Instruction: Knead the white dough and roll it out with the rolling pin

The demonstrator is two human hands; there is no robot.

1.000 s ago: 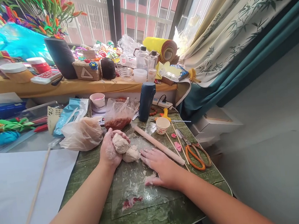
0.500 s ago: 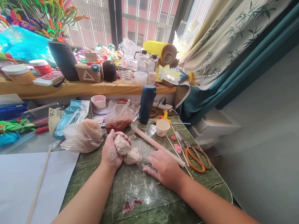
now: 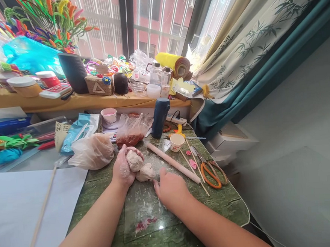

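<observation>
My left hand [image 3: 121,171] is cupped around a rough ball of pale dough [image 3: 135,160], its fingers curled behind it. A second lump of dough [image 3: 145,172] rests on the clear sheet [image 3: 139,208], touching or nearly touching the ball. Beside that lump, my right hand [image 3: 171,187] is closed, with its thumb close to the lump's lower right edge. The curled fingers hide whatever may be inside them. A wooden rolling pin [image 3: 175,163] lies slanted just beyond my right hand. White dough smears and a reddish stain mark the sheet.
To the right are a paper cup [image 3: 177,142], thin sticks and orange-handled scissors [image 3: 210,175]. A dark blue bottle [image 3: 160,118] stands at the back, near a bag of reddish-brown material [image 3: 130,135]. On the left lie a tan plastic bag [image 3: 92,153] and white paper [image 3: 32,208].
My right hand has gone from spread flat on the sheet to curled, sweeping over the scraps, and has moved left to the second lump. The left hand keeps its ball.
</observation>
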